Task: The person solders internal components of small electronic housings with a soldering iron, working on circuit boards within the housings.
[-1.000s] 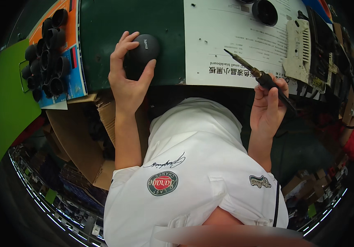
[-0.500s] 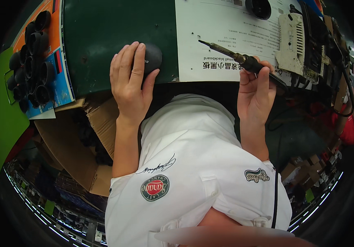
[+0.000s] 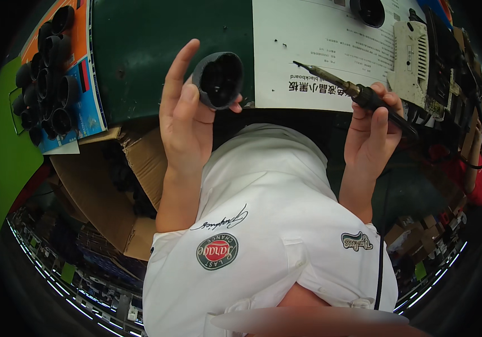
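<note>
One black cup (image 3: 219, 83) is sitting gripped in left hand (image 3: 187, 121), mouth apparently exposed for viewing; right hand (image 3: 371, 135) is gripping soldering iron (image 3: 359, 93) well behind tip (image 3: 303, 65), likely for safety.

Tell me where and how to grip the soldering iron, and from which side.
I'd grip the soldering iron by its dark handle, coming from the near right, as the right hand does. The handle is thicker and slants toward the picture's lower right, while the slim metal shaft and pointed tip face the upper left; whether they're hot can't be seen.
</note>
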### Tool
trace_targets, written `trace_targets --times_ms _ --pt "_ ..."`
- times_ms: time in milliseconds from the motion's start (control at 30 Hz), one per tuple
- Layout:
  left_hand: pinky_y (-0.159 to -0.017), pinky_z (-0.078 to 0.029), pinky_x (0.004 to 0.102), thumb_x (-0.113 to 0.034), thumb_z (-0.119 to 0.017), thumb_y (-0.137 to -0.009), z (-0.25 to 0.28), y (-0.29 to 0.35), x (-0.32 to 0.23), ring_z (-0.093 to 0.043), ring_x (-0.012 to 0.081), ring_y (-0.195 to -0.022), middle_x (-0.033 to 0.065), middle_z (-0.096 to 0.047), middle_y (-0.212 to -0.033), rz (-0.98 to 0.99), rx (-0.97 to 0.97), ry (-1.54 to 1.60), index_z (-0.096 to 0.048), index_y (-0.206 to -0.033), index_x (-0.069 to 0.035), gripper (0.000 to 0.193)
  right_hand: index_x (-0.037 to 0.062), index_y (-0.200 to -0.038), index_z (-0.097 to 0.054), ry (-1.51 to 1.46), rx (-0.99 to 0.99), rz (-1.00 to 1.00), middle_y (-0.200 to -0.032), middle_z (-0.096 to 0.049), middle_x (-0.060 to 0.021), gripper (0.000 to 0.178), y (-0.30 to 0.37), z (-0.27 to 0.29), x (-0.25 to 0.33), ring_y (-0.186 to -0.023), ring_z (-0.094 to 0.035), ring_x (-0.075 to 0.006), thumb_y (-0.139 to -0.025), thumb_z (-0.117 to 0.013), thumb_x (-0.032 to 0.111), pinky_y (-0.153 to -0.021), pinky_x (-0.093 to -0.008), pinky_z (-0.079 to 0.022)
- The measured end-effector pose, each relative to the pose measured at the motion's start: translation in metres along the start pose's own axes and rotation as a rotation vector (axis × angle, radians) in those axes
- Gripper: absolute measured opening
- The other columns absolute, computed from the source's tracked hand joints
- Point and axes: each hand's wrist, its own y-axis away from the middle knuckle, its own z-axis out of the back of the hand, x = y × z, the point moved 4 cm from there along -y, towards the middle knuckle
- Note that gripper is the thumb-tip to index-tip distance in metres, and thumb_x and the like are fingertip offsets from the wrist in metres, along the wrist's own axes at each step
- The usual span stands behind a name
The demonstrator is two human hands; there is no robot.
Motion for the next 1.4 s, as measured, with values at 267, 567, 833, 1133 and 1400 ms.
trace_targets --times_ms 267,567,833,1133,1400 --pt "-0.069 -0.057 0.0369 -0.034 -0.045 -0.097 -0.025 0.000 0.016 -0.066 0.0291 -0.086 0.0216 -0.059 -0.112 0.220 0.080 0.482 -0.030 -0.137 0.002 0.056 0.0028 -0.098 -0.055 0.224 0.077 0.184 -0.095 -0.059 -0.0144 0.035 -0.006 -0.013 0.018 -0.086 -0.057 -0.0174 -0.074 -0.081 0.006 -0.076 -0.0263 -0.049" --pt "-0.058 -0.051 0.0295 -0.036 -0.036 -0.097 -0.024 0.000 0.023 -0.060 0.0242 -0.076 0.0328 -0.050 -0.122 0.270 0.086 0.325 -0.033 -0.138 -0.001 0.054 0.0014 -0.091 -0.060 0.600 0.322 0.369 -0.091 -0.062 -0.0166 0.040 -0.012 -0.039 0.037 -0.078 -0.064 -0.0195 -0.063 -0.088 0.009 -0.069 -0.0280 -0.055" --pt "-0.057 -0.050 0.0270 -0.037 -0.039 -0.096 -0.026 0.000 0.023 -0.061 0.0215 -0.074 0.0312 -0.056 -0.115 0.257 0.060 0.186 -0.034 -0.136 0.004 0.057 0.0037 -0.090 -0.056 0.791 0.441 0.441 -0.088 -0.062 -0.0155 0.035 -0.016 -0.050 0.030 -0.069 -0.060 -0.0162 -0.073 -0.083 0.019 -0.061 -0.0229 -0.051" --pt "-0.057 -0.050 0.0263 -0.039 -0.036 -0.096 -0.025 0.001 0.024 -0.061 0.0203 -0.075 0.0290 -0.058 -0.114 0.316 0.078 0.232 -0.034 -0.137 0.004 0.060 0.0035 -0.090 -0.057 0.785 0.440 0.461 -0.090 -0.063 -0.0164 0.033 -0.015 -0.051 0.026 -0.069 -0.059 -0.0157 -0.073 -0.083 0.015 -0.061 -0.0226 -0.050" --pt "-0.055 -0.049 0.0265 -0.039 -0.039 -0.094 -0.024 0.001 0.025 -0.061 0.0186 -0.075 0.0193 -0.062 -0.107 0.303 0.068 0.240 -0.035 -0.135 0.005 0.061 0.0032 -0.089 -0.057 0.787 0.418 0.452 -0.089 -0.063 -0.0167 0.033 -0.016 -0.052 0.024 -0.070 -0.060 -0.0159 -0.073 -0.083 0.014 -0.062 -0.0228 -0.050"
